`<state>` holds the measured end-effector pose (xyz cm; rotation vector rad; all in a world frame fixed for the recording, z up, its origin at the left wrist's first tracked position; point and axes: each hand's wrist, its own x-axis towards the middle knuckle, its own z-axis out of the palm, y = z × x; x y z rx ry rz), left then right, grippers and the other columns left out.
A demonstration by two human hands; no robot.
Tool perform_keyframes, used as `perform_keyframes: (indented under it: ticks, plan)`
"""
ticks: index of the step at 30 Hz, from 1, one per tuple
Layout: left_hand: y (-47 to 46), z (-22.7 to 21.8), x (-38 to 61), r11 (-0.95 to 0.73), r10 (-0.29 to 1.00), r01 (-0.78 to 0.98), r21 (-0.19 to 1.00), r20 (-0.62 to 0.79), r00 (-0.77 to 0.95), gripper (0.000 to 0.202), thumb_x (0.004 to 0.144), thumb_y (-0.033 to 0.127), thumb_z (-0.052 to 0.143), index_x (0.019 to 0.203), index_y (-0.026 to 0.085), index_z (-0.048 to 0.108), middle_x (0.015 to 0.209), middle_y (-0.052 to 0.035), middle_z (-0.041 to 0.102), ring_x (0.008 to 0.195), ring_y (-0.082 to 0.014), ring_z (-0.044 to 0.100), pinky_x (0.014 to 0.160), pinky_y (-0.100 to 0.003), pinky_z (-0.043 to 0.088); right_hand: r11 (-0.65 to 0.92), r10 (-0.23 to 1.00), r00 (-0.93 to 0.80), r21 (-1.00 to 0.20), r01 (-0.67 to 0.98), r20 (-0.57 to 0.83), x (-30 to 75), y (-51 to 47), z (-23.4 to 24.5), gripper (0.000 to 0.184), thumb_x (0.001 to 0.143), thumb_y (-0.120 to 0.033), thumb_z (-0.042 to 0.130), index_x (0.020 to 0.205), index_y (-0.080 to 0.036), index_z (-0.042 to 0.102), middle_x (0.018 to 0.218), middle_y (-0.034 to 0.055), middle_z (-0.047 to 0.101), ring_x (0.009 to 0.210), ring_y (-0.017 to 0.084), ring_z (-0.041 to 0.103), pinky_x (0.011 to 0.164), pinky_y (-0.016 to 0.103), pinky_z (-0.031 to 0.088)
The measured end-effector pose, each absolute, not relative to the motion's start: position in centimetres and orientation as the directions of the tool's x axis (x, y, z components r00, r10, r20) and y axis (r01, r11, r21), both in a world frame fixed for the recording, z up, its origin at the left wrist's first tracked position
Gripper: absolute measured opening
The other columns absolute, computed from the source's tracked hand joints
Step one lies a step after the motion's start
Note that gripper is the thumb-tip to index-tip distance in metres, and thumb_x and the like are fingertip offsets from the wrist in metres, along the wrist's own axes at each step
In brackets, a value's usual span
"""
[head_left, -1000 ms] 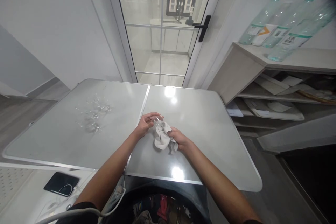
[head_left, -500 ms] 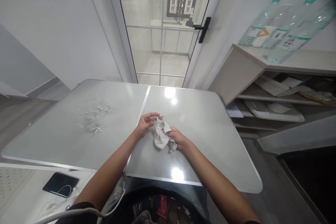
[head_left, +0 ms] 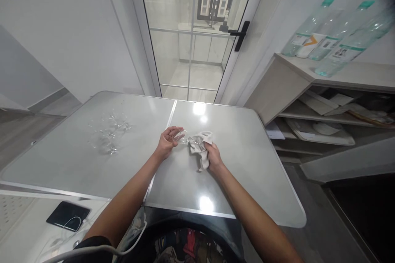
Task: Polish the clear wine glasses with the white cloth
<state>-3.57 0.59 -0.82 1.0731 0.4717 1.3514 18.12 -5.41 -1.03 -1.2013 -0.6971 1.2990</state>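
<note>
My left hand (head_left: 168,141) curls its fingers round the bowl of a small clear stemmed glass (head_left: 182,136), which lies sideways with its stem end toward the right. In my right hand (head_left: 213,155) is a crumpled white cloth (head_left: 203,141), bunched about the glass's stem end. Both hands are just above the grey table (head_left: 247,160), right of its middle seam. Farther left, several clear glass pieces (head_left: 111,135) are grouped on the table; their exact outlines are hard to make out.
Behind the table stands a glazed door with a black handle (head_left: 240,35). On the right, a shelf unit (head_left: 293,65) carries several plastic bottles (head_left: 339,51) on top. A black tablet (head_left: 68,215) with a white cable lies on a lower white surface at the left.
The cloth and my right hand have shifted slightly right and up, uncovering more of the glass. My left hand has moved a little left, turning the glass more sideways.
</note>
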Motion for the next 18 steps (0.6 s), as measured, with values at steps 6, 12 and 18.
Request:
perform_keyframes:
  ticks: [6, 12, 18]
  plan:
    - [0.1, -1.4, -3.1, -0.065, 0.833, -0.458, 0.887, 0.301, 0.464, 0.062, 0.051, 0.027, 0.102, 0.106, 0.019, 0.076, 0.120, -0.0150, 0.075, 0.127, -0.0339, 0.064, 0.112, -0.057, 0.047, -0.117, 0.957, 0.261, -0.991, -0.065, -0.130, 17.9, -5.4, -2.5, 0.022, 0.069, -0.035, 0.072, 0.076, -0.014, 0.069, 0.068, 0.0007, 0.068, 0.065, 0.017, 0.057, 0.061, 0.025, 0.043]
    - [-0.1, -1.5, -2.9, -0.072, 0.809, -0.433, 0.899, 0.306, 0.502, 0.062, 0.048, 0.017, 0.102, 0.105, 0.017, 0.078, 0.119, -0.0176, 0.076, 0.127, -0.0353, 0.064, 0.110, -0.056, 0.048, -0.091, 0.900, 0.435, -0.990, 0.108, -0.035, 18.9, -5.7, -2.1, 0.021, 0.065, -0.033, 0.075, 0.074, -0.015, 0.068, 0.065, -0.0023, 0.062, 0.061, 0.015, 0.052, 0.056, 0.024, 0.040]
    - [-0.1, -1.5, -3.4, -0.039, 0.803, -0.481, 0.876, 0.314, 0.506, 0.060, 0.039, 0.016, 0.104, 0.094, 0.017, 0.079, 0.105, -0.0132, 0.079, 0.118, -0.0351, 0.069, 0.109, -0.057, 0.047, -0.018, 0.945, 0.326, -1.000, 0.018, -0.011, 17.5, -6.0, -1.5, 0.019, 0.072, -0.033, 0.067, 0.080, -0.016, 0.067, 0.073, 0.0007, 0.067, 0.066, 0.016, 0.055, 0.063, 0.025, 0.044]
